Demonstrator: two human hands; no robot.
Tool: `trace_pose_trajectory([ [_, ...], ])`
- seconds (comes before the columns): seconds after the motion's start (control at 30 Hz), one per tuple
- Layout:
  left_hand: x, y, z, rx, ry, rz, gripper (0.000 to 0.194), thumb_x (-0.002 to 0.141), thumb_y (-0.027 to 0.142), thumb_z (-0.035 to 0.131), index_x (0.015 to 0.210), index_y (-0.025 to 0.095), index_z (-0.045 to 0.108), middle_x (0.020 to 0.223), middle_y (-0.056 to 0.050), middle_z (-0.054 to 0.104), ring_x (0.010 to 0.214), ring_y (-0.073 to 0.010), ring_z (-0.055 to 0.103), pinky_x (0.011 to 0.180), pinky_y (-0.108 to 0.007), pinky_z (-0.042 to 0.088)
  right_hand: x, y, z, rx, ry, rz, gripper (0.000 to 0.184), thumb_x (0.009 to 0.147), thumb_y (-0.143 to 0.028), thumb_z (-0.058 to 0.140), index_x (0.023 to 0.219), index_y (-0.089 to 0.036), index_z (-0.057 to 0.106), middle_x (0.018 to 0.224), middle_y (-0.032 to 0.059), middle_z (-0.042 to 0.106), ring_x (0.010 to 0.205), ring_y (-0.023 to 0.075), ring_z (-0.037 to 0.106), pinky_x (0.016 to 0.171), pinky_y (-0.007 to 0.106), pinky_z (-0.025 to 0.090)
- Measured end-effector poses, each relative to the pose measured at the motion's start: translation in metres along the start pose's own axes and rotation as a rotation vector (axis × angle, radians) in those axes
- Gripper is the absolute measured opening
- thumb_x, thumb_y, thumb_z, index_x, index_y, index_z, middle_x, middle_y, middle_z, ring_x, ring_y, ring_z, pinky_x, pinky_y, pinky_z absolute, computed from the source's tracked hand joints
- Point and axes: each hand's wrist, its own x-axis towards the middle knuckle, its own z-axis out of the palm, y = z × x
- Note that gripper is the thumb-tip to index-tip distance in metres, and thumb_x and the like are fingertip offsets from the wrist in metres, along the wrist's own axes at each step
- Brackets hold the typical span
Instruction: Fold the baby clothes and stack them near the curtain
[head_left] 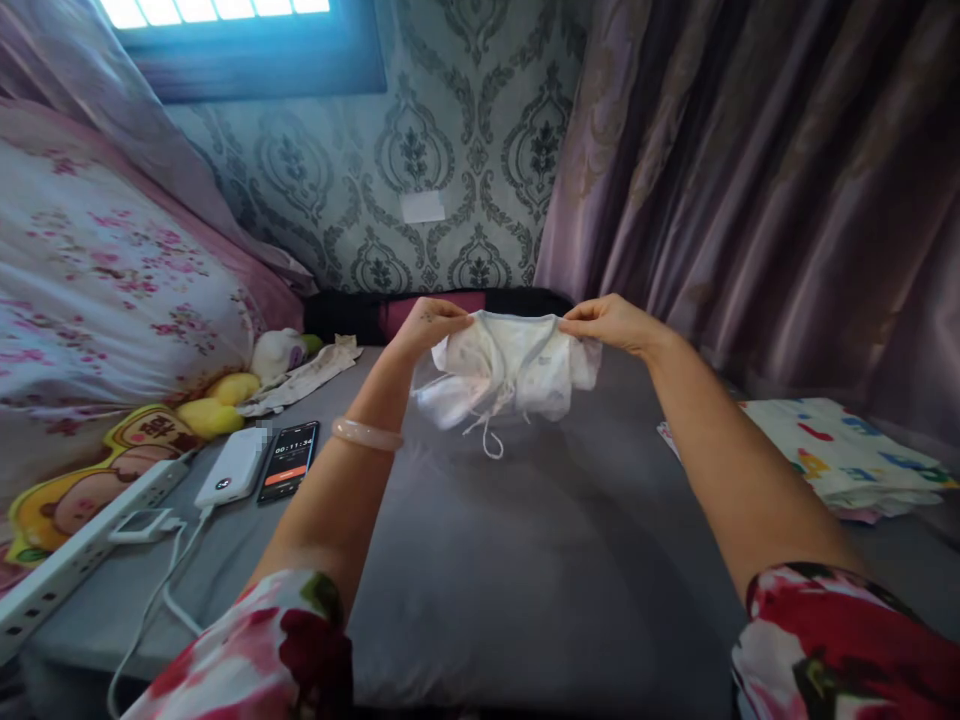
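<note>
A small white baby top (525, 365) with grey edging and dangling tie strings hangs between my two hands above the grey sheet (540, 560). My left hand (433, 325) pinches one shoulder of it, near the neckline. On the other shoulder, the thumb and fingers of my right hand (611, 322) are closed the same way. The neckline stretches nearly level between them. Its lower part sags in folds, and the strings hang in front.
Folded cloth with colourful prints (840, 450) lies at the right. To the left are a phone (289, 460) showing a timer, a white power bank (234, 465), a power strip (90, 550) with cables, plush toys (214, 405) and a pale crumpled garment (307, 378). Curtains (750, 200) hang at the right.
</note>
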Motion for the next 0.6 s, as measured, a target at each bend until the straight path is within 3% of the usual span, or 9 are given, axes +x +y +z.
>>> trace_pose_trajectory([
  [0.2,-0.003,0.007,-0.004,-0.003,0.021,0.053,0.026,0.062,0.038,0.079,0.075,0.015,0.076,0.066,-0.004,0.069,0.059,-0.0119,0.058,0.056,-0.023,0.043,0.004,-0.006,-0.007,-0.036,0.068,0.018,0.034,0.061,-0.053,0.083,0.072,-0.022,0.075,0.072,0.0026,0.071,0.07,0.0177,0.064,0.065,0.029,0.053],
  [0.5,-0.001,0.002,-0.008,0.009,0.01,0.025,0.022,0.062,0.036,0.079,0.073,0.016,0.075,0.066,-0.003,0.069,0.059,-0.0122,0.058,0.057,-0.024,0.044,0.004,-0.009,-0.009,-0.035,-0.023,0.048,0.035,0.059,-0.051,0.084,0.074,-0.021,0.076,0.071,0.0025,0.072,0.069,0.0174,0.064,0.063,0.028,0.052],
  [0.6,0.001,-0.003,-0.008,-0.012,0.063,0.026,0.022,0.062,0.035,0.078,0.072,0.016,0.075,0.063,-0.002,0.067,0.056,-0.0112,0.055,0.054,-0.023,0.042,0.009,-0.003,-0.007,-0.031,0.061,0.03,0.033,0.058,-0.049,0.084,0.07,-0.021,0.075,0.068,0.0025,0.07,0.066,0.0165,0.062,0.061,0.028,0.05],
])
